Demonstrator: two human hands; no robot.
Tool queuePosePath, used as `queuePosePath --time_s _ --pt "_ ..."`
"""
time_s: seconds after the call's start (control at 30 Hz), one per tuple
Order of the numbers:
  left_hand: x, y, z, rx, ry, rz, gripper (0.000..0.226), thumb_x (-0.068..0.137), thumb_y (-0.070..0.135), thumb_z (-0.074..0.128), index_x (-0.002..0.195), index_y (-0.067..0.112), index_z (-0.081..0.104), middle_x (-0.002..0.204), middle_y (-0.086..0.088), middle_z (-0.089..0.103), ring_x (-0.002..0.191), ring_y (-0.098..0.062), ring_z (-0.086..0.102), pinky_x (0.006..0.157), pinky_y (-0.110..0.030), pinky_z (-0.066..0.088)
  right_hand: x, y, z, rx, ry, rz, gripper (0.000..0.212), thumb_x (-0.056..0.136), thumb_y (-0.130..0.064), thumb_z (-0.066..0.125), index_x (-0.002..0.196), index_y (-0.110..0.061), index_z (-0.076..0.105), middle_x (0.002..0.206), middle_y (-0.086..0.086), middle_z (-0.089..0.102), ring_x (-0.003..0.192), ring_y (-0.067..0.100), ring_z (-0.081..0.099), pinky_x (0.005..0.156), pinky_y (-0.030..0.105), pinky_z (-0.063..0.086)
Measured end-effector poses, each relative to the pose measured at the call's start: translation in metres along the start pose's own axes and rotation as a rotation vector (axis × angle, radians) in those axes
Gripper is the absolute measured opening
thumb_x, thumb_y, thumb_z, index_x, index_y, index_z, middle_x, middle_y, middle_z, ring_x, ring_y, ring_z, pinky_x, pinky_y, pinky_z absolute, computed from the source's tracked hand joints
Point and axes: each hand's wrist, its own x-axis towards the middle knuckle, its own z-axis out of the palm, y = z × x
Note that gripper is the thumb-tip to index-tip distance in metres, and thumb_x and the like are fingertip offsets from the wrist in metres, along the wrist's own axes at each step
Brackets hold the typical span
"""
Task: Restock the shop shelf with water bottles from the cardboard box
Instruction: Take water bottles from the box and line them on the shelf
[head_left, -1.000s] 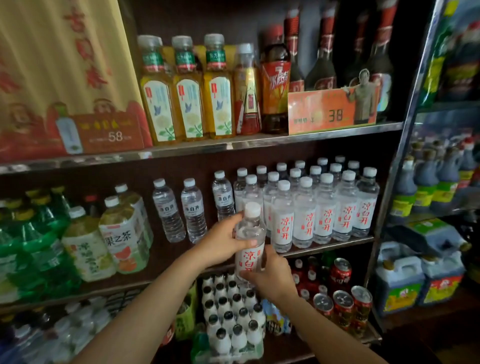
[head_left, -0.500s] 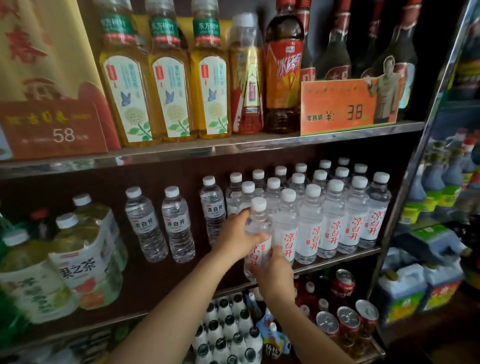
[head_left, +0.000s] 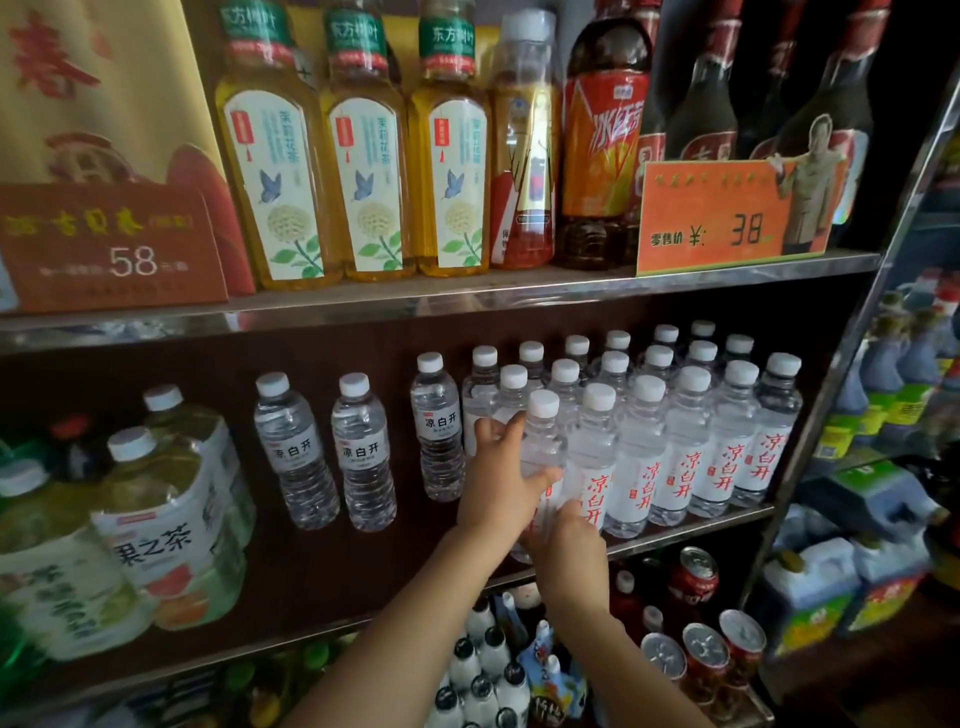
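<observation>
A clear water bottle (head_left: 543, 441) with a white cap and red lettering stands at the left end of the front row on the middle shelf (head_left: 691, 530). My left hand (head_left: 501, 480) wraps around its left side, thumb across the front. My right hand (head_left: 569, 540) grips its lower part from the front. Several matching water bottles (head_left: 691, 441) fill the rows to its right and behind. The cardboard box is out of view.
Three slimmer water bottles (head_left: 361, 452) stand apart further left on the same shelf, with big tea bottles (head_left: 156, 525) at far left. Tea bottles and an orange price card (head_left: 727, 218) sit on the shelf above. Cans (head_left: 701, 654) and small dark-capped bottles (head_left: 483, 670) lie below.
Both hands have carried the bottle up and forward from in front of the shelf edge into the left end of the front row. The camera has moved closer.
</observation>
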Motion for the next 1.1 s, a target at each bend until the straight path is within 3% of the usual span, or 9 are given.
queuePosePath --time_s 0.13,0.27,0.43,0.57,0.7,0.8,0.93,1.0,1.1 --pt "-0.004 -0.001 0.001 -0.036 0.020 0.013 0.073 0.079 0.033 0.072 0.142 0.025 0.036 0.132 0.001 0.034 0.120 -0.016 0.049 0.099 -0.020 0.037 -0.001 0.004 0.006 0.025 0.011 -0.009 0.031 0.088 -0.029 0.066 0.092 -0.012 0.040 0.071 -0.005 0.049 0.076 0.023 0.060 0.057 0.027 0.034" --pt "-0.009 -0.002 0.001 -0.044 0.002 -0.007 0.078 0.080 0.031 0.072 0.145 0.025 0.030 0.136 0.000 0.032 0.123 -0.013 0.046 0.093 -0.014 0.033 -0.006 0.004 0.008 0.153 -0.030 0.040 0.030 0.086 -0.018 0.067 0.097 -0.012 0.039 0.081 0.001 0.057 0.074 0.020 0.057 0.060 0.030 0.041" --pt "-0.013 -0.005 -0.002 -0.223 -0.016 -0.161 0.087 0.073 0.023 0.079 0.144 0.018 0.030 0.136 0.001 0.041 0.126 -0.012 0.044 0.103 -0.020 0.036 -0.019 0.004 0.003 0.348 -0.081 0.121 0.043 0.079 -0.017 0.075 0.101 -0.014 0.038 0.080 0.004 0.063 0.071 0.017 0.060 0.056 0.025 0.044" --pt "-0.021 -0.022 -0.035 -0.283 -0.050 -0.210 0.060 0.077 0.014 0.076 0.131 0.015 0.048 0.121 0.003 0.055 0.117 -0.017 0.056 0.101 -0.034 0.046 -0.032 0.002 -0.003 0.342 -0.146 0.033 0.040 0.076 -0.023 0.078 0.097 -0.015 0.045 0.081 -0.006 0.060 0.071 0.003 0.055 0.055 0.013 0.037" --pt "-0.016 -0.056 -0.112 -0.278 0.089 -0.330 0.048 0.079 0.013 0.075 0.123 0.011 0.057 0.112 -0.002 0.061 0.105 -0.020 0.061 0.092 -0.031 0.048 -0.035 -0.009 0.006 0.410 -0.285 -0.040 0.039 0.072 -0.027 0.083 0.096 -0.018 0.054 0.085 -0.003 0.064 0.077 0.006 0.063 0.067 0.016 0.050" --pt "-0.008 -0.073 -0.159 -0.299 0.144 -0.383 0.059 0.078 0.013 0.076 0.131 0.007 0.051 0.125 -0.009 0.059 0.113 -0.023 0.058 0.093 -0.030 0.045 -0.033 -0.028 0.025 0.444 -0.409 -0.060 0.050 0.068 -0.028 0.086 0.106 -0.017 0.055 0.094 0.000 0.063 0.085 0.010 0.063 0.071 0.015 0.051" --pt "0.008 -0.083 -0.180 -0.153 0.039 -0.390 0.081 0.075 0.018 0.079 0.143 0.012 0.037 0.142 -0.008 0.047 0.129 -0.023 0.047 0.106 -0.036 0.039 -0.020 -0.056 0.058 0.369 -0.552 -0.155 0.069 0.068 -0.032 0.084 0.127 -0.018 0.052 0.115 0.000 0.061 0.108 0.010 0.057 0.092 0.018 0.047" --pt "0.019 -0.087 -0.179 -0.120 -0.009 -0.379 0.085 0.075 0.015 0.078 0.146 0.012 0.032 0.147 -0.007 0.042 0.134 -0.024 0.042 0.107 -0.033 0.036 -0.011 -0.069 0.072 0.388 -0.553 -0.182 0.072 0.070 -0.029 0.084 0.132 -0.017 0.050 0.123 0.000 0.059 0.116 0.010 0.053 0.098 0.020 0.043" --pt "0.036 -0.101 -0.170 -0.133 -0.038 -0.371 0.088 0.075 0.012 0.078 0.148 0.011 0.027 0.148 -0.010 0.039 0.136 -0.026 0.039 0.108 -0.034 0.035 0.006 -0.085 0.095 0.456 -0.510 -0.193 0.072 0.070 -0.023 0.084 0.132 -0.014 0.049 0.118 -0.004 0.060 0.112 0.007 0.052 0.094 0.018 0.041"
